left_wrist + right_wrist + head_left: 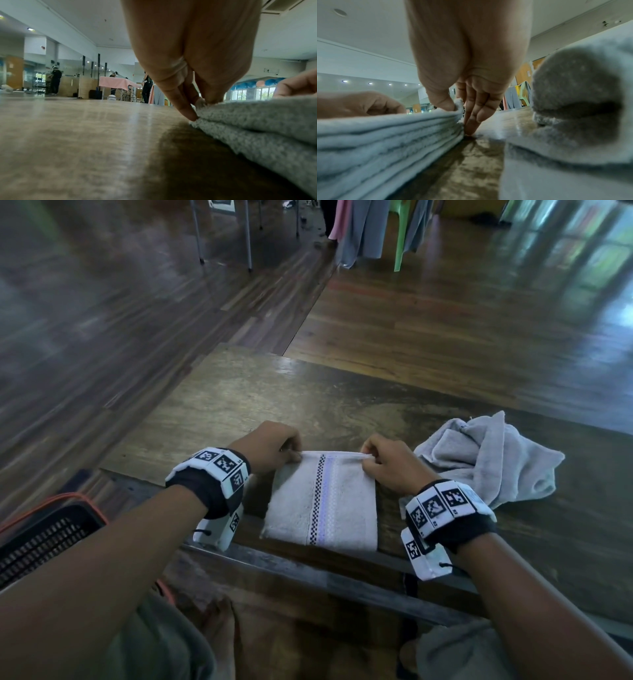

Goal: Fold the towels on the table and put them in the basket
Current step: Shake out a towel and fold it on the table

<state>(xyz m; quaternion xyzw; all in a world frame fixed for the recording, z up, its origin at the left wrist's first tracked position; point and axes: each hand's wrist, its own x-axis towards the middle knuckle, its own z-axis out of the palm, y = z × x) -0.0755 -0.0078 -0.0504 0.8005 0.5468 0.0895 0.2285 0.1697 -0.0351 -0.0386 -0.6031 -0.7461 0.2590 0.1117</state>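
A folded white towel (322,501) with a checked and lilac stripe lies on the wooden table (239,392) near its front edge. My left hand (274,446) pinches its far left corner, and my right hand (387,460) pinches its far right corner. The left wrist view shows my left hand (197,105) holding the towel (257,121) by its top layer. In the right wrist view my right hand (460,108) pinches the corner of the layered towel (385,135). A crumpled grey towel (486,457) lies just right of my right hand, and the right wrist view has this grey towel (573,108) close by.
A black mesh basket (44,535) with an orange rim sits below the table's left front corner. The table's metal front edge (308,573) runs across below my wrists. Chairs and hanging cloths (359,231) stand far off on the wooden floor.
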